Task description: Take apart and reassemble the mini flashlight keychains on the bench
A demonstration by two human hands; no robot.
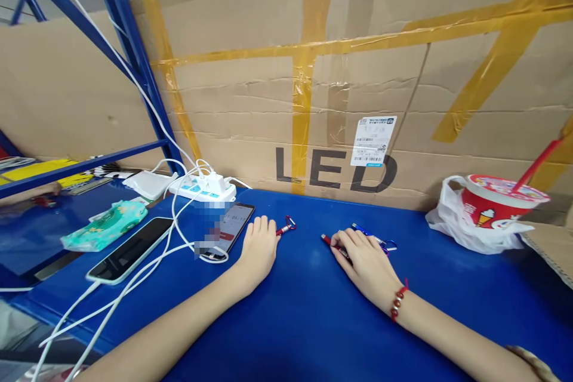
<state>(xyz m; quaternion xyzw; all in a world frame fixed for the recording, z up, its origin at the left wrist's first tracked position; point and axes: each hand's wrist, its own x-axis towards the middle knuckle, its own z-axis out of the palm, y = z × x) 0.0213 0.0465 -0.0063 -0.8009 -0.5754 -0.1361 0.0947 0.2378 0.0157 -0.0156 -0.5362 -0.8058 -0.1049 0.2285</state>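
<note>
My left hand point(261, 250) rests on the blue table, fingers curled over a slim red metal tube with a red carabiner clip point(290, 224). Most of that tube is hidden under the fingers. To the right, my right hand point(364, 259) is closed around another red metal tube point(326, 240), whose tip shows at the thumb and index finger. Just beyond these fingers lies a blue metal tube point(358, 227) with a blue carabiner clip point(391, 245). It is partly covered by the hand; I cannot tell whether the fingers touch it. A beaded red bracelet point(397, 303) circles my right wrist.
Left of my hands lie a lit phone point(235, 224), a dark phone point(132, 249), white cables, a power strip point(224, 191) and a green tissue pack point(107, 227). A red cup point(487, 206) in a plastic bag stands right. Cardboard point(250, 107) walls the back. Another person's hand point(42, 192) is far left.
</note>
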